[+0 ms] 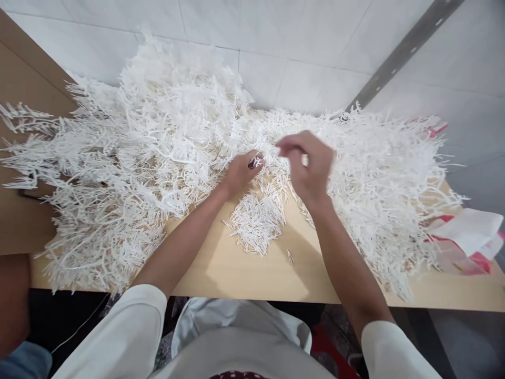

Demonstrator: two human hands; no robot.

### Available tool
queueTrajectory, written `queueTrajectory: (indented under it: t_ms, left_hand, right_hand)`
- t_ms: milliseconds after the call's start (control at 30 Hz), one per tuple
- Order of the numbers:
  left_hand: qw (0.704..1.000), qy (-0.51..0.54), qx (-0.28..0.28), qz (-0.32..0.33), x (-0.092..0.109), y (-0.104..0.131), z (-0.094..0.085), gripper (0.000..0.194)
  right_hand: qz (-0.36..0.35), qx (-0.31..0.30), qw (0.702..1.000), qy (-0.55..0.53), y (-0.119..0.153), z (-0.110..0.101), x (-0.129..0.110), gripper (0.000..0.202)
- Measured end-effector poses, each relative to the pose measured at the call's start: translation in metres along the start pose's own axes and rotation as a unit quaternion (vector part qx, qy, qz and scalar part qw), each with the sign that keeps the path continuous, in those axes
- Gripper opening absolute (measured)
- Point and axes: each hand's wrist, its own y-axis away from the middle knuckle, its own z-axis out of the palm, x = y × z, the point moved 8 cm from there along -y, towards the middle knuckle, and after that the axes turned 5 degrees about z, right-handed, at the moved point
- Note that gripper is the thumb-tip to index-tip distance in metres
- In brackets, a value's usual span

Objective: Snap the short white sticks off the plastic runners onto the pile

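Note:
My left hand (241, 173) is closed, with a white branched plastic piece (257, 161) showing between its thumb and fingers. Something small and dark also shows there, too small to make out. To its right, my right hand (311, 166) is raised over the table with curled fingers, smeared by motion; I cannot see whether anything is in them. Below and between the hands lies a small heap of short white plastic sticks (258, 218). A few sticks (290, 257) lie apart, nearer the table edge.
A tall pile of white branched plastic sprigs (158, 131) covers the left side, and another pile of sprigs (386, 195) spreads on the right. A red and white bag (467, 239) rests at the wooden table's (236, 279) right end. Tiled wall (300, 47) stands behind. Part of another person (13, 305) shows at left.

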Motion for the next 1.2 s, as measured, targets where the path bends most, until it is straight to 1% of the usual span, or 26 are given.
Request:
queueTrajectory:
  t_ms: [33, 67, 133, 167, 233, 300, 400, 467, 567, 633, 767, 900, 1033, 1133, 1200]
  left_hand:
    - [1.000, 0.001, 0.005, 0.001, 0.000, 0.000, -0.001, 0.024]
    - [1.000, -0.003, 0.012, -0.002, -0.001, 0.000, -0.002, 0.023]
    - [1.000, -0.020, 0.021, -0.012, -0.003, -0.001, -0.003, 0.021]
    - [0.999, -0.027, 0.020, -0.013, -0.004, -0.001, -0.003, 0.020]
    - [1.000, -0.028, 0.008, -0.008, -0.002, -0.001, -0.002, 0.021]
    - [1.000, -0.018, -0.004, 0.001, 0.000, -0.002, -0.001, 0.024]
    - [1.000, -0.022, -0.014, 0.011, 0.004, -0.001, 0.000, 0.023]
    - [0.999, -0.041, -0.018, 0.008, 0.004, -0.001, 0.000, 0.021]
    - [0.997, -0.074, -0.023, 0.001, 0.002, 0.000, 0.003, 0.020]
    - [0.994, -0.104, -0.027, 0.007, 0.002, 0.001, 0.005, 0.018]
    - [0.985, -0.166, -0.034, 0.035, 0.005, 0.003, 0.008, 0.013]
    - [0.980, -0.184, -0.053, 0.044, 0.008, 0.003, 0.010, 0.011]
    - [0.981, -0.174, -0.071, 0.049, 0.010, 0.004, 0.011, 0.011]
    - [0.982, -0.152, -0.088, 0.074, 0.014, 0.004, 0.015, 0.011]
    - [0.982, -0.132, -0.099, 0.094, 0.017, 0.005, 0.017, 0.012]
  right_hand:
    - [0.025, 0.000, 1.000, 0.002, -0.005, 0.008, 0.015, 0.036]
    - [0.033, -0.020, 0.999, 0.002, -0.010, 0.018, 0.029, 0.032]
    - [0.035, -0.119, 0.992, 0.015, -0.014, 0.045, 0.053, 0.032]
    - [0.033, -0.136, 0.990, 0.018, -0.015, 0.051, 0.063, 0.031]
    - [0.031, -0.138, 0.990, 0.020, -0.017, 0.053, 0.075, 0.030]
    - [0.034, -0.126, 0.991, 0.017, -0.019, 0.048, 0.081, 0.033]
    - [0.030, -0.159, 0.986, 0.028, -0.018, 0.048, 0.080, 0.036]
    - [0.010, -0.175, 0.983, 0.051, -0.016, 0.048, 0.074, 0.036]
    - [-0.027, -0.180, 0.977, 0.107, -0.013, 0.047, 0.066, 0.036]
    - [-0.044, -0.186, 0.969, 0.154, -0.010, 0.047, 0.063, 0.037]
    - [-0.065, -0.191, 0.954, 0.223, -0.007, 0.050, 0.059, 0.036]
    - [-0.077, -0.189, 0.941, 0.271, -0.007, 0.053, 0.052, 0.035]
    - [-0.062, -0.209, 0.939, 0.267, -0.006, 0.055, 0.049, 0.025]
    - [-0.033, -0.242, 0.946, 0.214, -0.006, 0.057, 0.054, 0.013]
    - [-0.006, -0.265, 0.949, 0.171, -0.007, 0.060, 0.061, 0.012]
